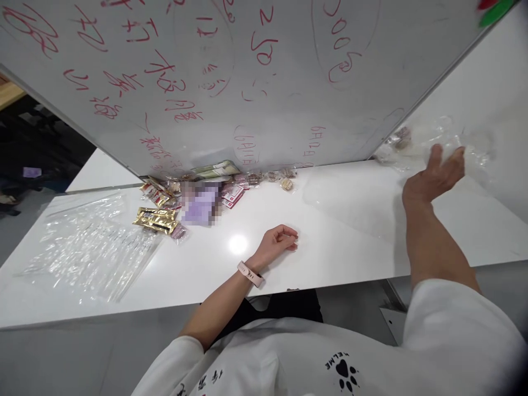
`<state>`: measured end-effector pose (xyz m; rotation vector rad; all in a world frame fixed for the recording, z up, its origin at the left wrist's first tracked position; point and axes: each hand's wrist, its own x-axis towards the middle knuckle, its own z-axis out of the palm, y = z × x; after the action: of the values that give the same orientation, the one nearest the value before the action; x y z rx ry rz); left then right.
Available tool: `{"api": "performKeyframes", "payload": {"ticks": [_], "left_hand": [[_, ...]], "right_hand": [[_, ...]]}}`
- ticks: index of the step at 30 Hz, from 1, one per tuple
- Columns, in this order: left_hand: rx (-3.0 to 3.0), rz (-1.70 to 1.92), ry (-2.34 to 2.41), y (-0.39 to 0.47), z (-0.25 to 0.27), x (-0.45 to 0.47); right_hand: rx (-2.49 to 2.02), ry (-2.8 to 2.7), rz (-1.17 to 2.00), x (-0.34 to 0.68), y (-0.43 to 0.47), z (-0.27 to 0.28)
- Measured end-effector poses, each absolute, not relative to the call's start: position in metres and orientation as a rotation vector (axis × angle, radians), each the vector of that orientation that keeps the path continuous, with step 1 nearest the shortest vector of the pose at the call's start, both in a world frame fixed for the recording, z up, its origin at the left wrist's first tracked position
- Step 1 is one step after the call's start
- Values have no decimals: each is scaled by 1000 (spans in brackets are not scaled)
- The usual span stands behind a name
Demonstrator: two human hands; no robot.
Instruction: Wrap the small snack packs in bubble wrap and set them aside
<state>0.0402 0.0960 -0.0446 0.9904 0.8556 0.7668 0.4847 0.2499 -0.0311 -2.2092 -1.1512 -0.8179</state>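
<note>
Right hand (441, 173): at crumpled clear plastic packaging (433, 133), right end of glossy white table (330, 261); cannot tell if gripping | Left hand (277, 243): loosely curled, nothing visibly held | Handling: thin film likely clings; light edge pinch should suit

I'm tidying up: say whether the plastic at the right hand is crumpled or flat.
Crumpled: the plastic shows uneven folds by the right hand.

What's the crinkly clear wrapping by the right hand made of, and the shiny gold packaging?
The clear wrapping looks like thin, glossy plastic film: it's see-through and wrinkled. The gold packaging looks like metallic foil, or maybe coated plastic, because it shines brightly.
</note>
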Motion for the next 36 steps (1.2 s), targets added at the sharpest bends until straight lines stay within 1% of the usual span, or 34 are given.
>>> {"api": "performKeyframes", "payload": {"ticks": [3,5,9,10,14,15,17,19,21,24,26,28,32,36], "left_hand": [[954,772,858,97,-46,41],[927,782,857,97,-47,42],[943,771,853,97,-48,42],[956,764,857,97,-48,42],[942,763,862,97,-47,41],[930,765,860,98,-47,41],[919,763,858,99,-45,42],[938,798,907,100,-41,42],[1037,943,1078,99,-36,40],[1265,1284,1457,90,-29,29],[1367,1365,1612,77,-28,13],[1474,1281,1668,57,-30,-7],[1830,982,1742,14,-42,-53],[2076,746,2025,-7,-46,-89]], "right_hand": [[-2304,-1184,-471,486,266,-60],[-2352,-1187,-352,486,273,-73],[-2550,-1293,-50,486,278,-74],[-2569,-1358,-50,482,276,-72],[-2382,-1655,-334,434,241,-73],[-2325,-1763,-286,416,227,-76],[-2213,-2001,-68,380,194,-83],[-2129,-2124,35,348,160,-88],[-2060,-2200,51,323,127,-89],[-1956,-2306,95,295,87,-85],[-1890,-2358,136,277,68,-82],[-1812,-2404,163,256,55,-81],[-1578,-2506,230,200,44,-81],[-1331,-2515,342,146,63,-77]]}}
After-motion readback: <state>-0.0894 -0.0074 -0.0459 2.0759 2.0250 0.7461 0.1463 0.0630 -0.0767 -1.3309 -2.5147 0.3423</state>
